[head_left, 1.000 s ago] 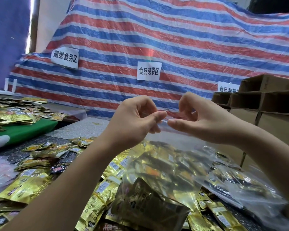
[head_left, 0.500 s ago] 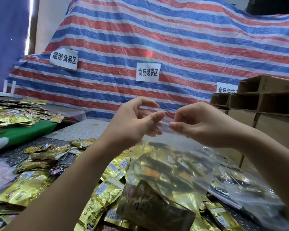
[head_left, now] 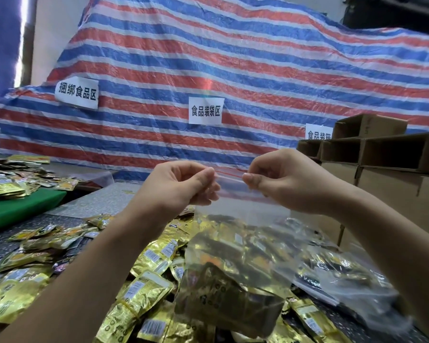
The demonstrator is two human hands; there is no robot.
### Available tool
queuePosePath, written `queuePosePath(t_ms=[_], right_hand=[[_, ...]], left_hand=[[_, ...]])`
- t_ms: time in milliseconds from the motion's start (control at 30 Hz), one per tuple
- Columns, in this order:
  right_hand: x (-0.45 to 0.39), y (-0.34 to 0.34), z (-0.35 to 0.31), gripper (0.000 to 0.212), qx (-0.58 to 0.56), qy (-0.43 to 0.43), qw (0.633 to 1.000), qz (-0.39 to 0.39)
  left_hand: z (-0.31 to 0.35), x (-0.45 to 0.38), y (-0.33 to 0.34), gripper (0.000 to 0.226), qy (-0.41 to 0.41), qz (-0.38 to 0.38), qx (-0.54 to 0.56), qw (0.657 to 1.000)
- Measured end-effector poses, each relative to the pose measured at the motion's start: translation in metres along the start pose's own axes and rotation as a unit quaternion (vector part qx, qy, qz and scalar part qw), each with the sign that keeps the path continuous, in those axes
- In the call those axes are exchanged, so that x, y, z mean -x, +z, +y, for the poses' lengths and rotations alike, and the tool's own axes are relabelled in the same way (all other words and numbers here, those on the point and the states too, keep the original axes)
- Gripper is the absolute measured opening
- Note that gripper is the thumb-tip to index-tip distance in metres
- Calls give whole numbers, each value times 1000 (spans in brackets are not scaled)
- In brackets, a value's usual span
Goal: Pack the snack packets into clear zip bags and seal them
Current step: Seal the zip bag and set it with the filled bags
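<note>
A: Hands?
B: Left hand and right hand both raised over the table, each pinching the top edge of the clear zip bag between thumb and forefinger. Red zip strip stretched taut between the two pinches.
A: Bag contents?
B: Gold snack packets inside, sagging in the lower part. Bag hangs free above the loose pile of packets on the table.
A: Seal closed?
B: Cannot tell along the strip.
A: Surroundings?
B: More filled bags lying right of the held one. Cardboard boxes stacked far right. Striped tarp behind, with white paper signs.
</note>
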State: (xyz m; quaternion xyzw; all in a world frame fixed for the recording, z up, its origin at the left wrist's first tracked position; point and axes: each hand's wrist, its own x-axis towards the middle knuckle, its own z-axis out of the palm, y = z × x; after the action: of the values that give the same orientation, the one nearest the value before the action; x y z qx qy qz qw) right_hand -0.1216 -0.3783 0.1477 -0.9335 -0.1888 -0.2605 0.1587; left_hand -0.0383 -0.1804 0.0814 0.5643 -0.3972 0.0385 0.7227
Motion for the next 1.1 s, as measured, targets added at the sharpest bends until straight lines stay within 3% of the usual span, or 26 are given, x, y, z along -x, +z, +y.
queuePosePath(t_ms=[267,467,767,1100], right_hand=[[3,1,-13,26,-23,19,999,-17],[-3,8,-30,20,10,26,1000,7],[-2,20,-41,19,-36,59,997,23],[-1,25,-39,16,-43,50,997,47]], left_hand=[[0,0,6,21,34,74,-4,997],[7,4,12,13,48,74,-48,995],[14,10,14,13,66,83,-127,986],[15,12,18,13,73,87,-134,984]])
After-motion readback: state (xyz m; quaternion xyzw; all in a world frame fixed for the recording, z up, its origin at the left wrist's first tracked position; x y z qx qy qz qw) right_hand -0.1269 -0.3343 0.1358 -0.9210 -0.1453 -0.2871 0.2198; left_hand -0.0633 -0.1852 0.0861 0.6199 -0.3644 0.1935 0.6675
